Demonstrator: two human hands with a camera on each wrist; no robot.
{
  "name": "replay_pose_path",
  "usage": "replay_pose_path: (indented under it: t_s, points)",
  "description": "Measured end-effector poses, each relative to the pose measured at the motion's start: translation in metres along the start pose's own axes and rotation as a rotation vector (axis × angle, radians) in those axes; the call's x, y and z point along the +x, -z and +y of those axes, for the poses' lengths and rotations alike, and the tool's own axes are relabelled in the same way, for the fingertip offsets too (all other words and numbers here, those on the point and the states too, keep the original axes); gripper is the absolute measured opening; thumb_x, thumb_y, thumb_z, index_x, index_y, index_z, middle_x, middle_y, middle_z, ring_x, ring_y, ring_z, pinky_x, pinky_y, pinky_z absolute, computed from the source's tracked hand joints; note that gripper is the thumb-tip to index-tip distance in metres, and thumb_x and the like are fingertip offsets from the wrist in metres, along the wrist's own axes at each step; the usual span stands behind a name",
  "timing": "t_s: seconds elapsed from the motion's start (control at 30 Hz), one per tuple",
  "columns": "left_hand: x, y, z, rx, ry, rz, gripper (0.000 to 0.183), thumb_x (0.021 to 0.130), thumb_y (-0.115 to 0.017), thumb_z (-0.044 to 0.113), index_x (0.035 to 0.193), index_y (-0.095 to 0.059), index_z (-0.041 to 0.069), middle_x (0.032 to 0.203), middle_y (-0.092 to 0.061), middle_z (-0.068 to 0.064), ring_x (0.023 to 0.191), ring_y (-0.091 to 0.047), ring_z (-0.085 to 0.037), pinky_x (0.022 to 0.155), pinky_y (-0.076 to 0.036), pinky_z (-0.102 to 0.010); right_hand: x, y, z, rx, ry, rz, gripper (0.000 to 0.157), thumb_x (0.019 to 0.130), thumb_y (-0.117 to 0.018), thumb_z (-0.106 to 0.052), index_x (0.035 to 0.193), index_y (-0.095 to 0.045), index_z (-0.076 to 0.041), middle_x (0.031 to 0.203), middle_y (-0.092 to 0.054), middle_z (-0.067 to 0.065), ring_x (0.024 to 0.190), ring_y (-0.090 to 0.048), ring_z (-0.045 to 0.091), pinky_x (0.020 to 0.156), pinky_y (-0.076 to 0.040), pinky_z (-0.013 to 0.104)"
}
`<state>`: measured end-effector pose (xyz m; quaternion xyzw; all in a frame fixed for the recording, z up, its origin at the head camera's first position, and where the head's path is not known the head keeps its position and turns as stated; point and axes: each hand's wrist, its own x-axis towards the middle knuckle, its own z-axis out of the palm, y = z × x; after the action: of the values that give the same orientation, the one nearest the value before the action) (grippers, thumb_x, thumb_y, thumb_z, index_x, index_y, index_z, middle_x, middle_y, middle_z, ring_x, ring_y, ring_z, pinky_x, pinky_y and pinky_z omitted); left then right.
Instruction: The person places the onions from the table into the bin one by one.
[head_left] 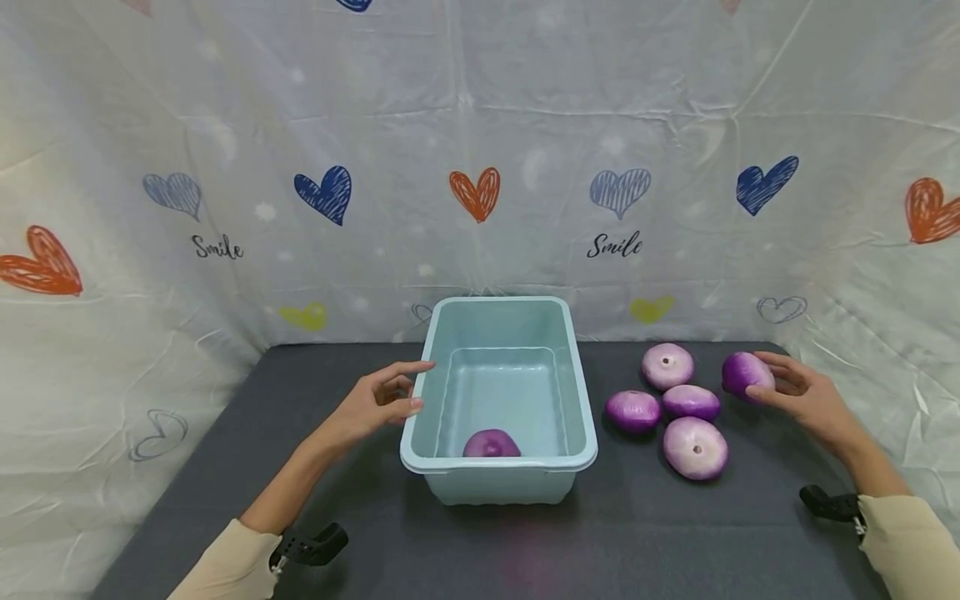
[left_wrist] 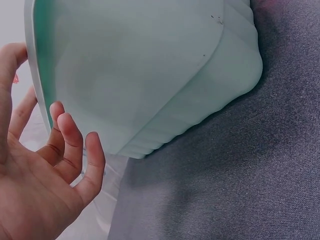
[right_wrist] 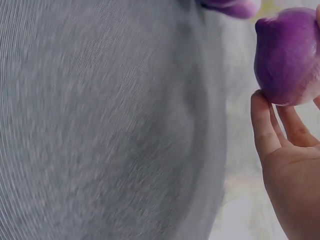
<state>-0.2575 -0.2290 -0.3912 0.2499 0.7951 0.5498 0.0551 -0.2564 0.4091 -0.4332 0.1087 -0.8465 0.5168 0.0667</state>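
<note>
My right hand (head_left: 813,408) grips a purple onion (head_left: 745,373) between thumb and fingers, at the right of the onion group. In the right wrist view that held onion (right_wrist: 287,55) shows its pointed end, with fingertips against its lower side. Several more onions (head_left: 695,450) lie close together on the table, left of this hand. My left hand (head_left: 375,398) is at the left rim of a light blue plastic bin (head_left: 498,465), thumb and index finger reaching the rim. Its other fingers (left_wrist: 75,140) bend loosely beside the bin's outer wall. One onion (head_left: 491,444) sits inside the bin, near its front wall, partly hidden by the rim.
A dark grey cloth covers the table (head_left: 330,500). Behind it and at both sides hangs a pale curtain (head_left: 525,117) printed with hearts and the word Smile. Each wrist wears a black strap (head_left: 311,546). The bin stands left of the loose onions.
</note>
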Motion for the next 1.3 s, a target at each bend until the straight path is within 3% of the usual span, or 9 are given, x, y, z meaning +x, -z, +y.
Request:
replay_pose_path:
  t_s: [0.17,0.37,0.5,0.73,0.87,0.97,1.3]
  points:
    - [0.000,0.000,0.001,0.003,-0.002,0.006,0.052,0.099,-0.069,0.015,0.149,-0.054,0.014,0.103,-0.056,-0.020,0.082,-0.060,-0.026,0.074,-0.054,-0.042,0.001,-0.005,-0.012,0.053,0.046,-0.010,0.054,0.099,-0.067,-0.006,0.150,-0.050,-0.012,0.127,-0.057,-0.016,0.110,-0.059,-0.003,0.084,-0.048,0.017]
    - [0.000,-0.001,0.002,0.014,-0.025,0.011,0.050,0.100,-0.068,0.013,0.147,-0.054,0.010,0.099,-0.055,-0.019,0.078,-0.057,-0.038,0.069,-0.052,-0.038,0.006,-0.013,-0.031,0.112,0.085,-0.022,0.055,0.099,-0.066,0.000,0.151,-0.050,-0.010,0.130,-0.059,-0.009,0.114,-0.059,0.002,0.086,-0.048,0.019]
    - [0.001,0.000,0.001,0.009,-0.045,0.004,0.049,0.100,-0.067,0.010,0.147,-0.054,0.007,0.095,-0.053,-0.019,0.074,-0.056,-0.029,0.067,-0.050,-0.035,0.010,-0.021,-0.043,0.190,0.096,-0.040,0.055,0.097,-0.064,0.006,0.149,-0.049,-0.003,0.132,-0.061,-0.004,0.117,-0.060,0.006,0.086,-0.050,0.021]
    - [0.002,0.000,0.000,-0.002,-0.052,0.009,0.049,0.099,-0.068,0.010,0.146,-0.055,0.006,0.089,-0.049,-0.016,0.071,-0.050,-0.034,0.064,-0.046,-0.035,0.016,-0.032,-0.057,0.222,0.114,-0.065,0.053,0.098,-0.063,0.005,0.149,-0.049,-0.003,0.132,-0.060,-0.003,0.119,-0.059,0.007,0.088,-0.050,0.023]
    - [0.003,0.001,0.001,-0.009,-0.054,0.006,0.048,0.099,-0.069,0.011,0.145,-0.056,0.007,0.086,-0.047,-0.015,0.068,-0.048,-0.026,0.064,-0.044,-0.037,0.019,-0.039,-0.061,0.273,0.150,-0.096,0.054,0.098,-0.062,0.007,0.149,-0.049,-0.003,0.133,-0.060,-0.002,0.119,-0.058,0.009,0.088,-0.050,0.023]
    - [0.003,0.001,0.001,-0.018,-0.054,0.009,0.047,0.099,-0.068,0.012,0.145,-0.057,0.007,0.085,-0.047,-0.013,0.068,-0.048,-0.028,0.064,-0.044,-0.036,0.023,-0.044,-0.065,0.300,0.173,-0.121,0.055,0.098,-0.062,0.008,0.150,-0.049,-0.005,0.135,-0.059,-0.001,0.121,-0.057,0.009,0.090,-0.049,0.023]
    - [0.003,0.001,-0.001,-0.038,-0.054,0.023,0.046,0.100,-0.068,0.012,0.144,-0.057,0.005,0.083,-0.047,-0.010,0.068,-0.052,-0.017,0.065,-0.046,-0.033,0.036,-0.060,-0.081,0.264,0.180,-0.156,0.057,0.098,-0.064,0.005,0.151,-0.048,-0.006,0.137,-0.056,0.003,0.122,-0.057,0.013,0.092,-0.049,0.025]
